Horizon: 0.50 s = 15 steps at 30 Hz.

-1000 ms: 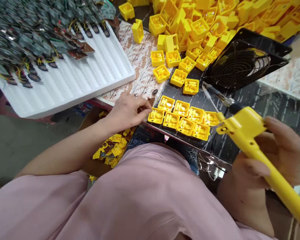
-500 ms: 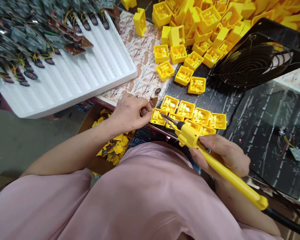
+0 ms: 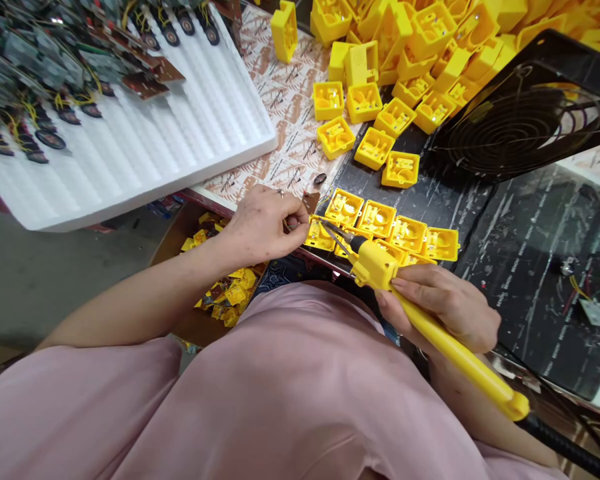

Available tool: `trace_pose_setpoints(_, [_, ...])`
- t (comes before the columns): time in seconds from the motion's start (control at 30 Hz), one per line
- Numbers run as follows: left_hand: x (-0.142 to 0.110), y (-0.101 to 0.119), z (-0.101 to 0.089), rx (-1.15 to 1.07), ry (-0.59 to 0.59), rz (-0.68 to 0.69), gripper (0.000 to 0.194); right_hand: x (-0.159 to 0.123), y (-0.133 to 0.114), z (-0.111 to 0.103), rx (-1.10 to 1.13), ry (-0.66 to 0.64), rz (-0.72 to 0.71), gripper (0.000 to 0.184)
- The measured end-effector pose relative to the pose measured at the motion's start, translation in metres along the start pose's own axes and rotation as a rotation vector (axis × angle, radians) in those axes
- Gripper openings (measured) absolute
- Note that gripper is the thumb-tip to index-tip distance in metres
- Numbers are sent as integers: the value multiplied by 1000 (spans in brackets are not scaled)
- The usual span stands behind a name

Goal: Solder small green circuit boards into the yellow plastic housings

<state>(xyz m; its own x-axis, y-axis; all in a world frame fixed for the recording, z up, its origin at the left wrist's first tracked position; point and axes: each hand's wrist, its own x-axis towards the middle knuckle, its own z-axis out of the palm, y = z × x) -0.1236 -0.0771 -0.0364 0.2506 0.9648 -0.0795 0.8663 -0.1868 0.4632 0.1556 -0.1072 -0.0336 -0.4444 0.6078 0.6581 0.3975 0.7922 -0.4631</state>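
Note:
My right hand [image 3: 443, 303] is wrapped round a yellow soldering iron [image 3: 445, 343] with a black cord. The iron's metal tip reaches into the leftmost small yellow plastic case [image 3: 320, 236] of the front row. Beside that case, my left hand [image 3: 270, 223] is closed in a pinch; what its fingertips hold is too small to make out. A brown circuit board piece [image 3: 311, 202] lies just behind those fingers. Two short rows of open yellow cases [image 3: 377, 219] with metal contacts inside sit at the table edge, some partly hidden by the iron.
A white foam tray [image 3: 220, 143] bearing many wired circuit boards stands at left. Yellow cases [image 3: 433, 30] are heaped at the back, beside a black fan [image 3: 520, 120]. Below the table edge is a box of yellow parts [image 3: 230, 297]. A small wired board [image 3: 597, 312] lies at right.
The view has shifted slightly. My left hand and the iron's tip stay at the same leftmost case, with only a small movement of the fingers and tip.

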Motion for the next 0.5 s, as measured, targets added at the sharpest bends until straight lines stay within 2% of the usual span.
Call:
trace_pose_setpoints(0.17, [3,0,1,30,-30,-10,22,1,0,-2,-7,-51,-54,19])
trace_pose_setpoints(0.37, [7,4,-5,88,-99,-16,21,-1,0,-6,28,-56,28,22])
trace_pose_setpoints(0.5, [8,8,-8,165,-132,-35,21,-1,-1,-5,5,-84,-14,20])
